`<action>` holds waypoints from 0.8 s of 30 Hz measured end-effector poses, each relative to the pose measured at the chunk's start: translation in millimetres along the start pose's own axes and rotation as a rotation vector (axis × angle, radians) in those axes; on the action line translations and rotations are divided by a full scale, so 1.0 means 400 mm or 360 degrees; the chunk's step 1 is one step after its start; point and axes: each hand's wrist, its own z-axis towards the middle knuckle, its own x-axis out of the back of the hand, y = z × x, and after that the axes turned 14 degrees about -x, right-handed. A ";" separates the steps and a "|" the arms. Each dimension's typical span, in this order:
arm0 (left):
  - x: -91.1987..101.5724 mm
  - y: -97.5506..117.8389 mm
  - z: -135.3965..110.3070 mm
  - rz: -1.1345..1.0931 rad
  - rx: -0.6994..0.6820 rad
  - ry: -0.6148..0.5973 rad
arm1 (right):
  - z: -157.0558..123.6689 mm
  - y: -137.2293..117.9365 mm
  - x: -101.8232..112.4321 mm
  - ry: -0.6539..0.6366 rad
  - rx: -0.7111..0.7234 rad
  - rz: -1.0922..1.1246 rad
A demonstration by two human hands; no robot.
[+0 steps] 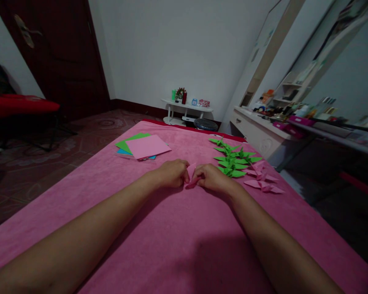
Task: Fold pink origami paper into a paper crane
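Both my hands rest on a pink cloth-covered surface (171,237). My left hand (172,173) and my right hand (209,178) are curled, and together they pinch a small folded piece of pink paper (191,168) between them. Just right of my right hand lie several green folded paper cranes (231,160) and a few pink paper cranes (262,179). To the far left lies a stack of flat paper sheets (144,146) with a pink sheet on top and green and blue ones beneath.
A dark door (58,53) and a red-seated chair (18,104) stand at the left. A small white table (187,107) with bottles is by the far wall. A cluttered dresser (263,126) with a mirror runs along the right.
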 end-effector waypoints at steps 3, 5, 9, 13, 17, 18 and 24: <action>-0.009 -0.010 -0.002 -0.0083 0.0037 0.0053 | -0.005 -0.005 0.013 0.0063 0.0112 -0.0216; -0.017 -0.021 -0.002 -0.0148 0.0061 0.0097 | -0.009 -0.007 0.019 0.0110 0.0117 -0.0323; -0.030 -0.039 0.002 -0.0311 0.0048 0.0159 | -0.014 -0.012 0.027 0.0149 0.0128 -0.0452; -0.038 -0.043 0.006 -0.0355 0.0121 0.0227 | -0.019 -0.015 0.033 0.0145 0.0097 -0.0557; -0.042 -0.034 0.007 -0.0361 0.0202 0.0288 | -0.020 -0.011 0.035 0.0160 0.0078 -0.0604; -0.042 -0.033 0.007 -0.0360 0.0201 0.0300 | -0.020 -0.008 0.035 0.0159 0.0085 -0.0596; -0.044 -0.043 0.004 -0.0325 0.0154 0.0260 | -0.015 0.010 0.032 0.0101 0.0153 -0.0538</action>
